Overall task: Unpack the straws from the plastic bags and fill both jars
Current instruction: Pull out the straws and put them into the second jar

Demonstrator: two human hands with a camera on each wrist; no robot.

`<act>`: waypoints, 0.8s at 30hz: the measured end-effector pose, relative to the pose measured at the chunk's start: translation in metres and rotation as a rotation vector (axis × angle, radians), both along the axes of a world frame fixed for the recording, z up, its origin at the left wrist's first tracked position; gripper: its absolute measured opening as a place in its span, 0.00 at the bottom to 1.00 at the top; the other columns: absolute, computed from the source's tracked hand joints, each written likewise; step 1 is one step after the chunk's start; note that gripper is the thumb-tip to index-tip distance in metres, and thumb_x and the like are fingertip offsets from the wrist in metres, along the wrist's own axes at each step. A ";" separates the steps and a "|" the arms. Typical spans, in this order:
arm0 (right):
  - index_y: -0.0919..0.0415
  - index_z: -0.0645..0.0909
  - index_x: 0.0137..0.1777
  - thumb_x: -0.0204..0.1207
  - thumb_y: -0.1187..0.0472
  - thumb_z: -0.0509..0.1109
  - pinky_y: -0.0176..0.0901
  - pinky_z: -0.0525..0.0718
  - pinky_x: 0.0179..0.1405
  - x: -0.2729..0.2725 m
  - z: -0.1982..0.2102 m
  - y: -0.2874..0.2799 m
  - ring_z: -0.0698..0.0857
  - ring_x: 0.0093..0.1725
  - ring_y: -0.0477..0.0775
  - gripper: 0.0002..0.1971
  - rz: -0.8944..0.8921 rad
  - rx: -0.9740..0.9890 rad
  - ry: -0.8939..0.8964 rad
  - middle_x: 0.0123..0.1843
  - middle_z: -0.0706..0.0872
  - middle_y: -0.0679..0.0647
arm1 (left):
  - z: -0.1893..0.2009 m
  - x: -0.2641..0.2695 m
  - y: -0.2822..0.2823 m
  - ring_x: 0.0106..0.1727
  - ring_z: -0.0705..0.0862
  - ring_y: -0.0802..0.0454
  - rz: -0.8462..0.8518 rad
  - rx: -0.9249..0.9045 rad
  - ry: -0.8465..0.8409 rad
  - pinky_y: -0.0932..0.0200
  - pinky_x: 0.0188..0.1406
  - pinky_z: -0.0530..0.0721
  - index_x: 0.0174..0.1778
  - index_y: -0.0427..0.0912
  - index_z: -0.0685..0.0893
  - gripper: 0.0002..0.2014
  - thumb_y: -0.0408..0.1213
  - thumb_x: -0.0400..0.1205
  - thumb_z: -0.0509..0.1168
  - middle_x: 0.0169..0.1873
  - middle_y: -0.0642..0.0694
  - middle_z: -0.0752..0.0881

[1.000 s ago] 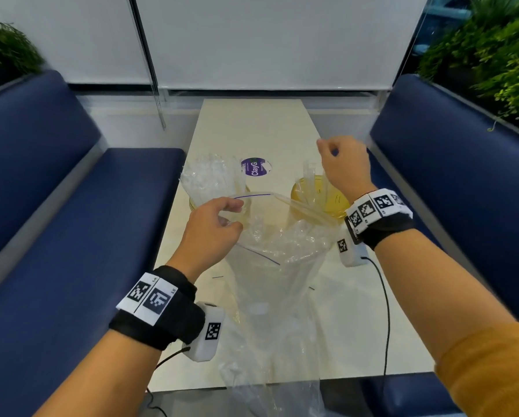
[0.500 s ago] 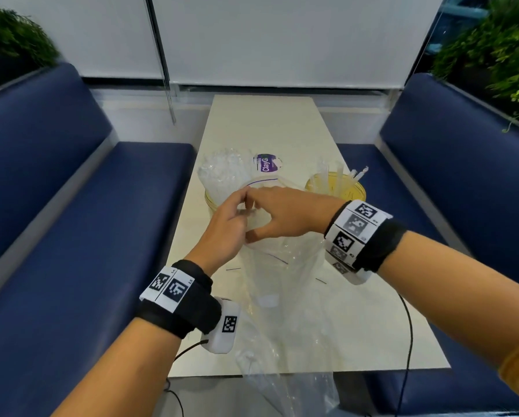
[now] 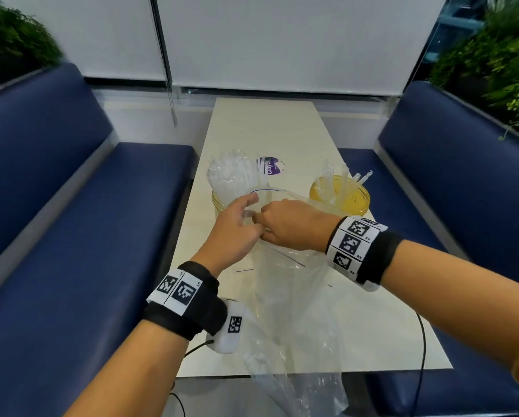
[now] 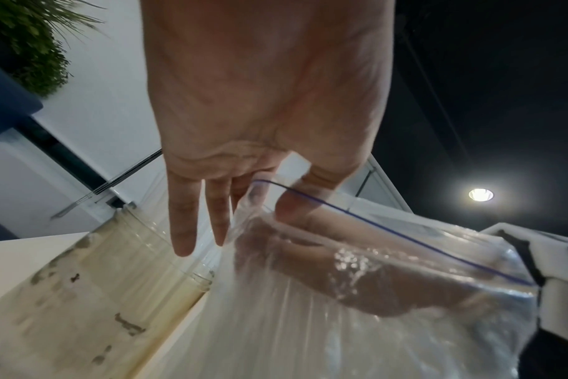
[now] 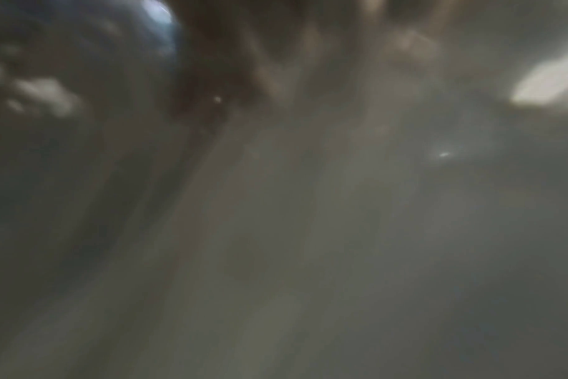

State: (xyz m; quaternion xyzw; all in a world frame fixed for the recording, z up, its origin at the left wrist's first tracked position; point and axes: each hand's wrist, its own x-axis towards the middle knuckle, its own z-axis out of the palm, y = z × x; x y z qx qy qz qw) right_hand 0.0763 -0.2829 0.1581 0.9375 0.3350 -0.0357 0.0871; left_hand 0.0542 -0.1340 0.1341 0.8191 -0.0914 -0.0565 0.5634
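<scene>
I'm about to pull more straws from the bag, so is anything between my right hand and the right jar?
Nothing visible blocks it. The right hand is in the bag mouth, and the right jar stands open just beyond with a few straws in it.

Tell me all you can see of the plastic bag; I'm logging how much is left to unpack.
The plastic bag is clear, thin and crinkled, with a blue line along its open mouth. It stands slumped on the table near the front edge, its bottom hanging over that edge. The left hand pinches the rim; the right hand reaches into the mouth. It sits just in front of both jars. Whether straws remain inside cannot be told.
</scene>
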 end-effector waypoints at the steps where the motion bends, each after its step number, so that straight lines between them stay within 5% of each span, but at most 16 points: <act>1: 0.61 0.79 0.68 0.89 0.52 0.52 0.53 0.82 0.43 0.000 0.001 0.000 0.86 0.51 0.64 0.19 -0.014 0.017 -0.008 0.55 0.86 0.61 | -0.001 -0.001 0.001 0.75 0.76 0.53 0.010 0.019 -0.015 0.60 0.65 0.76 0.83 0.43 0.70 0.31 0.29 0.82 0.68 0.78 0.51 0.76; 5: 0.58 0.81 0.57 0.89 0.50 0.52 0.51 0.81 0.38 0.004 0.019 -0.004 0.85 0.44 0.63 0.18 -0.089 0.135 -0.114 0.45 0.82 0.57 | -0.005 -0.004 0.004 0.70 0.79 0.57 -0.002 0.059 -0.029 0.58 0.64 0.80 0.82 0.48 0.71 0.42 0.47 0.73 0.81 0.76 0.56 0.76; 8: 0.56 0.72 0.43 0.89 0.50 0.52 0.48 0.72 0.34 0.009 0.045 -0.004 0.82 0.39 0.60 0.16 -0.110 0.205 -0.203 0.39 0.77 0.53 | -0.004 -0.007 -0.001 0.70 0.79 0.57 0.017 0.074 -0.027 0.56 0.65 0.80 0.81 0.49 0.71 0.51 0.60 0.63 0.84 0.74 0.58 0.76; 11: 0.58 0.70 0.41 0.89 0.50 0.52 0.47 0.71 0.33 0.011 0.067 0.002 0.79 0.37 0.60 0.17 -0.105 0.257 -0.292 0.38 0.77 0.54 | -0.001 -0.009 -0.011 0.62 0.82 0.57 0.048 0.058 -0.058 0.56 0.57 0.86 0.71 0.52 0.77 0.47 0.64 0.58 0.84 0.63 0.57 0.83; 15: 0.59 0.69 0.39 0.89 0.52 0.53 0.43 0.61 0.26 0.009 0.075 0.009 0.74 0.33 0.57 0.18 -0.143 0.292 -0.334 0.32 0.69 0.51 | -0.002 -0.008 -0.024 0.51 0.87 0.63 0.125 -0.065 -0.081 0.56 0.49 0.91 0.57 0.52 0.83 0.34 0.56 0.58 0.88 0.50 0.57 0.89; 19: 0.58 0.78 0.39 0.87 0.50 0.59 0.45 0.73 0.32 0.006 0.066 0.004 0.78 0.33 0.55 0.17 -0.147 0.485 -0.301 0.32 0.78 0.51 | -0.007 -0.007 -0.025 0.46 0.89 0.66 0.116 -0.165 -0.059 0.66 0.42 0.89 0.53 0.52 0.86 0.28 0.47 0.60 0.89 0.46 0.56 0.92; 21: 0.58 0.85 0.47 0.84 0.45 0.63 0.45 0.79 0.37 0.002 0.060 0.005 0.82 0.37 0.52 0.18 -0.172 0.624 -0.288 0.38 0.86 0.51 | -0.009 -0.005 -0.024 0.46 0.91 0.62 0.144 -0.202 -0.062 0.61 0.45 0.91 0.53 0.49 0.88 0.24 0.44 0.63 0.88 0.46 0.52 0.93; 24: 0.55 0.83 0.51 0.76 0.36 0.71 0.37 0.76 0.40 -0.008 0.048 0.014 0.81 0.40 0.45 0.21 -0.304 0.957 -0.162 0.41 0.84 0.44 | -0.013 0.001 -0.024 0.48 0.93 0.57 0.195 -0.261 -0.053 0.52 0.49 0.92 0.53 0.48 0.89 0.19 0.37 0.68 0.85 0.46 0.50 0.94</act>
